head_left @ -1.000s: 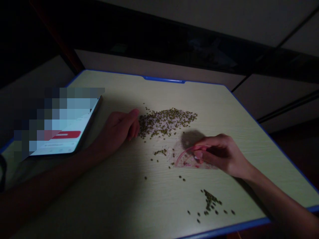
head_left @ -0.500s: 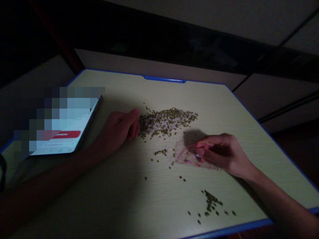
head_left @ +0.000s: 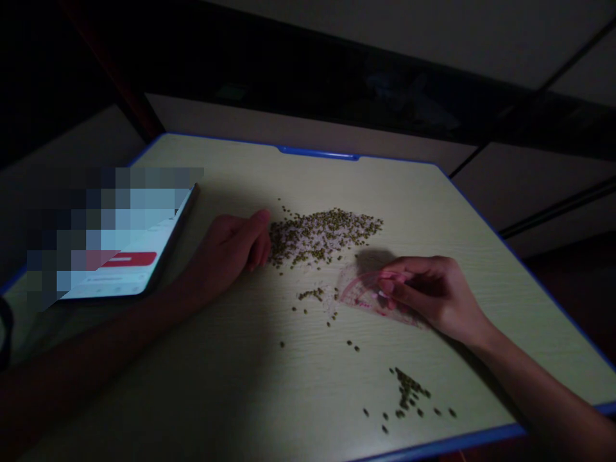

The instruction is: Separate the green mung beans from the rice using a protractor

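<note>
Toward four o'clock from a mixed pile [head_left: 325, 237], my right hand [head_left: 433, 292] pinches a protractor [head_left: 359, 296], partly hidden behind my fingers. My left hand [head_left: 235, 240] is curled at the pile's nine o'clock end; its palm is out of sight, so I cannot tell whether it holds anything. Farther toward nine, a tablet [head_left: 128, 281] is largely pixelated. Pale, wood-grained and blue-edged, the table [head_left: 404, 192] runs out of view at six; a dark band [head_left: 308, 80] beyond twelve is hard to make out. The protractor is clear, with pink markings; the pile mixes green beans and whitish grains.
</note>
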### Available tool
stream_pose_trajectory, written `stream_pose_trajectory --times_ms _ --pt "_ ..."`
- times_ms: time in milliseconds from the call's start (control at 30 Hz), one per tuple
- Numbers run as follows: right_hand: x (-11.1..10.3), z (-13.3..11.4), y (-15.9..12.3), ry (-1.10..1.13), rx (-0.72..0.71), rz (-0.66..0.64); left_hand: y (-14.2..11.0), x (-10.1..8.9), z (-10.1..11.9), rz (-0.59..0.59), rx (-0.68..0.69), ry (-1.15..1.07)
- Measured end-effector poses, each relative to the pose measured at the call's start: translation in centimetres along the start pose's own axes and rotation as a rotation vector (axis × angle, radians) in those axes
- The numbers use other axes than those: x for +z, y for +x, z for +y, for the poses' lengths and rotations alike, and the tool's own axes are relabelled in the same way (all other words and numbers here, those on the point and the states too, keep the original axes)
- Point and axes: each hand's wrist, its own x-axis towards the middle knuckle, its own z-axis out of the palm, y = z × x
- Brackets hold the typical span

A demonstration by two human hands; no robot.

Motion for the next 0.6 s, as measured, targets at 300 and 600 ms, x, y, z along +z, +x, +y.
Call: stream_pose_trajectory --times_ms 300,600 --pt "0.27 -0.05 -0.15 0.01 -0.008 -0.034 -0.16 0.1 0.41 -0.005 -0.024 -0.01" --pt "0.29 -0.2 0.16 0.015 -0.01 0.014 -0.01 0.11 0.3 -0.01 -0.029 -0.011"
